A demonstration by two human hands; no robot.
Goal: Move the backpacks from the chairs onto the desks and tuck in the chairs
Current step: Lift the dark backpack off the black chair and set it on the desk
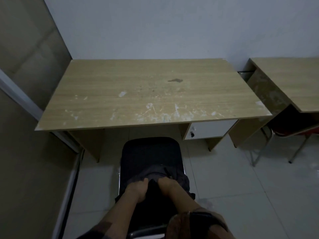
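your left hand (pixel 138 188) and right hand (pixel 168 187) both grip the top of a dark grey backpack (pixel 155 173) that sits on the seat of a black chair (pixel 150 152), your fingers curled into the fabric side by side, the two hands near each other with a dark fold of the bag between them. the backpack rests at the near end of the seat, against the chair's back, and part of it spills over the right edge of the seat; a zip pull shows just beyond your right hand. the chair stands pulled out from a light wood desk (pixel 146 94), its front edge just short of the desk's near rim, over pale floor tiles (pixel 241 187). the desktop is scuffed with white scratches along its near side and carries a dark stain (pixel 175 80) right of centre. under the desk's right side hangs a white drawer (pixel 210 129) with a small lock. a second desk (pixel 293 80) of the same wood stands to the right, apart from the first, with a red chair (pixel 293 133) on metal legs pushed partly beneath it. a grey wall (pixel 172 28) runs behind both desks, and a sliding panel (pixel 25 49) closes the left side.
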